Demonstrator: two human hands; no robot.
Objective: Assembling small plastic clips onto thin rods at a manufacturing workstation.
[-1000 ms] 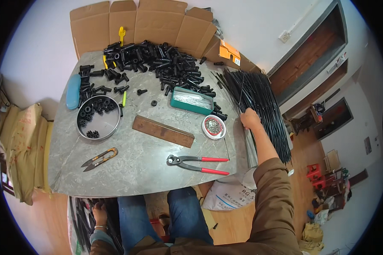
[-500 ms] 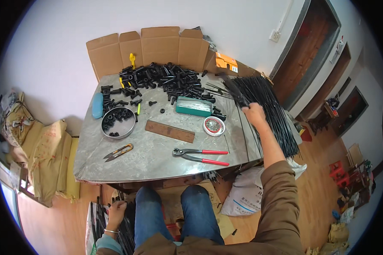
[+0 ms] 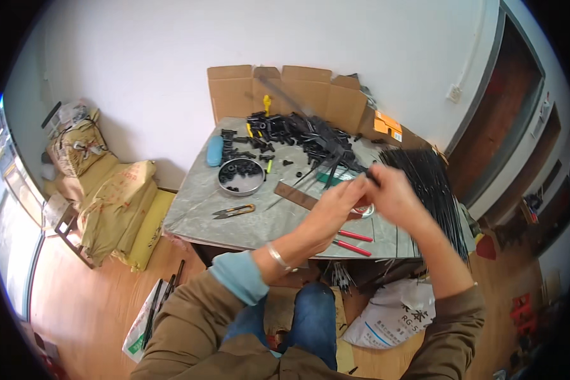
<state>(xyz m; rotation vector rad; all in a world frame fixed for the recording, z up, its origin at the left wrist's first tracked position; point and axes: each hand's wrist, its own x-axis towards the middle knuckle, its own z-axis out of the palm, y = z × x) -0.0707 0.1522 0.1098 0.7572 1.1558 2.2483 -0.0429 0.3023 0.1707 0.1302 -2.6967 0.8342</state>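
Note:
Over the right-hand part of the table my two hands meet. My left hand point(image 3: 335, 208) is closed, its fingers pressed against the near end of a bunch of thin black rods point(image 3: 335, 149). Blurred by motion, my right hand point(image 3: 396, 195) is closed round the same end. The rods fan out away from me and to the left, over a heap of black plastic fittings point(image 3: 278, 128). Beside my right hand lies a large pile of long thin black rods point(image 3: 427, 190). My forearms and hands partly cover a metal bar point(image 3: 294, 195), red-handled pincers point(image 3: 353, 244) and a green box point(image 3: 330, 178).
On the table's left are a round metal tin point(image 3: 242, 183) with small black parts, thread snips point(image 3: 234, 211) and a blue case point(image 3: 215, 151). Cardboard point(image 3: 307, 85) stands along the back. A white sack point(image 3: 389, 316) and a bag of black rods point(image 3: 149, 320) are on the floor.
My left hand has come up from the black rods at floor level on the left to meet my right hand. My right hand has moved nearer to me. The view has swung left.

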